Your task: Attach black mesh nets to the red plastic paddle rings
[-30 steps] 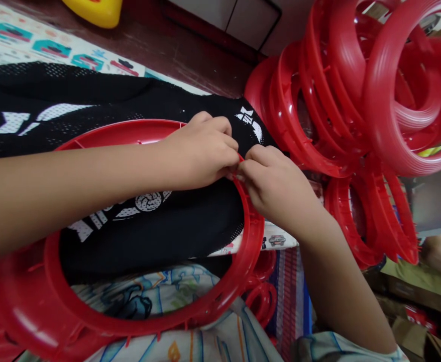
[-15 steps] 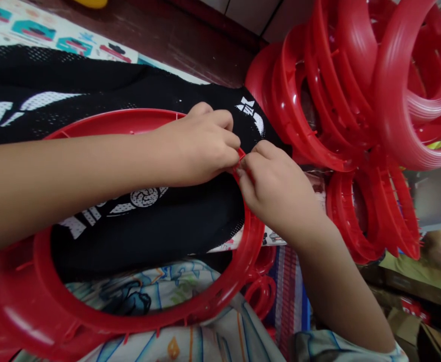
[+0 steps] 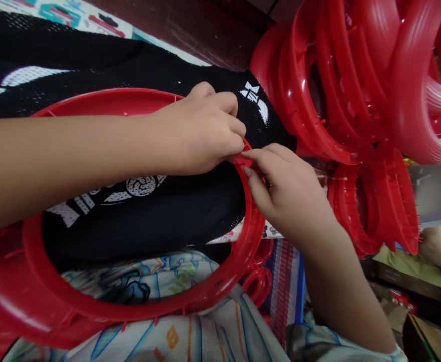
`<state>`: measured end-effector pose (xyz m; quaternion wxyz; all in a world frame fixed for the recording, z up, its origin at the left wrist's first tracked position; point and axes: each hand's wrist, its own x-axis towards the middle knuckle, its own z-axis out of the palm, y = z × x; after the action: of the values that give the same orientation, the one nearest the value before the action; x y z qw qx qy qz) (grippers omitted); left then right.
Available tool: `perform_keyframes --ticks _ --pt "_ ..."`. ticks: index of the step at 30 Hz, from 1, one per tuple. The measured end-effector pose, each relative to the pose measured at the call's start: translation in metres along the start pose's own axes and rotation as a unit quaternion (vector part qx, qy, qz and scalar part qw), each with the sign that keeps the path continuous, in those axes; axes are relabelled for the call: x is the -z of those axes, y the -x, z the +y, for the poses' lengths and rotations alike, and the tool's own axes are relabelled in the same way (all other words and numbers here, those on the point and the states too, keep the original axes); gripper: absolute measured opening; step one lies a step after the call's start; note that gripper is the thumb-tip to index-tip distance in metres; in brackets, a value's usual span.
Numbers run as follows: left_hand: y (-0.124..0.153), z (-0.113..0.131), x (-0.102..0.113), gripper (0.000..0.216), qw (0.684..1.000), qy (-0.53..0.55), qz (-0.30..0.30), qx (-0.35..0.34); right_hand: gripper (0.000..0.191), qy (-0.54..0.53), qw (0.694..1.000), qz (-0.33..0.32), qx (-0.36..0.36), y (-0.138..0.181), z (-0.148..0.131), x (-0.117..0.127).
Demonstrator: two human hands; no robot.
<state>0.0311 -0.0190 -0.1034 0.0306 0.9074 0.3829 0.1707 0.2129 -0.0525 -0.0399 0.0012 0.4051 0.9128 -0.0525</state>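
A large red plastic ring (image 3: 239, 261) lies across the person's lap, over a black mesh garment with white print (image 3: 156, 211) that spreads up and left onto a patterned play mat (image 3: 92, 17). Beyond the mat runs a dark reddish-brown floor strip (image 3: 190, 35). The left hand (image 3: 201, 130) is curled tight, fingertips pinched on the ring's right rim — a small red tab sits just at that spot. The right hand (image 3: 288, 193) meets it there, thumb and forefinger narrowed onto the same stretch of rim, the other fingers loosely bent. To the right rises a crowded stack of matching red plastic rings (image 3: 341, 90), leaning together. A striped cloth (image 3: 288, 281) shows under the right forearm.
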Motion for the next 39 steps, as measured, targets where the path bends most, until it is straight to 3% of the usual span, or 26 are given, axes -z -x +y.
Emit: perform_keyframes --ticks 3,15,27,34,39 --pt "0.002 0.002 -0.003 0.032 0.999 -0.015 0.039 -0.006 0.016 0.022 0.998 0.052 -0.011 0.011 -0.003 -0.006" --pt "0.004 -0.001 -0.003 0.036 0.998 -0.017 0.054 -0.028 0.026 0.069 0.992 0.066 0.088 0.024 0.010 -0.020" --pt "0.010 0.008 0.003 0.039 0.997 -0.015 0.029 -0.072 0.022 -0.093 0.996 0.010 -0.001 0.020 0.004 -0.015" --pt "0.008 0.008 -0.002 0.040 0.998 -0.044 0.011 -0.051 0.021 -0.002 0.992 0.118 -0.038 0.036 -0.005 -0.019" --pt "0.008 0.007 -0.003 0.038 0.996 -0.066 0.014 -0.054 0.021 0.013 0.989 0.142 -0.051 0.045 -0.012 -0.025"
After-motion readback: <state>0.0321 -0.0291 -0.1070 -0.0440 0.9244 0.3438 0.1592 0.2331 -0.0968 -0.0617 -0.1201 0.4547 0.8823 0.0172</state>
